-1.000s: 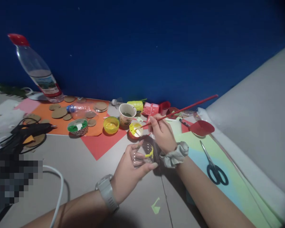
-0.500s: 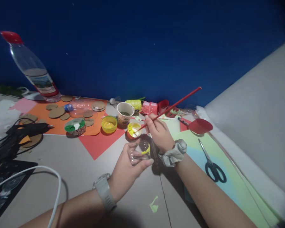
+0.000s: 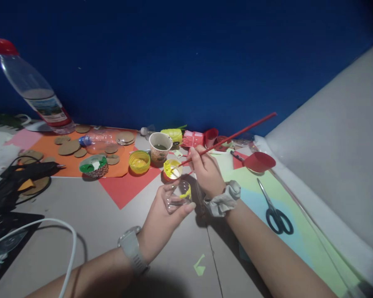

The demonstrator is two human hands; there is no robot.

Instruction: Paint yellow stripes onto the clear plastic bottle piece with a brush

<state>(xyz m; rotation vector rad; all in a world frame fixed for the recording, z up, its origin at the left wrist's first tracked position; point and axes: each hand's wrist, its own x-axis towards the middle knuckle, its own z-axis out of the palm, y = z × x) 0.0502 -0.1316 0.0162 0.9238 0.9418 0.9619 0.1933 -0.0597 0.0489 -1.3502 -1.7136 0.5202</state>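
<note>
On the far L we see a tall bottle [image 3: 46, 99], then a green-daubed cup [image 3: 102, 170] and a yellow pot [image 3: 139, 165]. Next, our L hand [image 3: 161, 219] grasps a clear plastic cup [image 3: 184, 193] (yellow streak nr its rim), held btwn thumb & fingers, tilted, just this side of a paint pot [image 3: 168, 175]. Our R hand [image 3: 208, 176] pinches a red brush [image 3: 236, 135] low on the handle; tip's in the pot, handle slants up R past the grip. Farther R: scissors [image 3: 276, 213] on pale green & blue paper [image 3: 301, 207].
</note>
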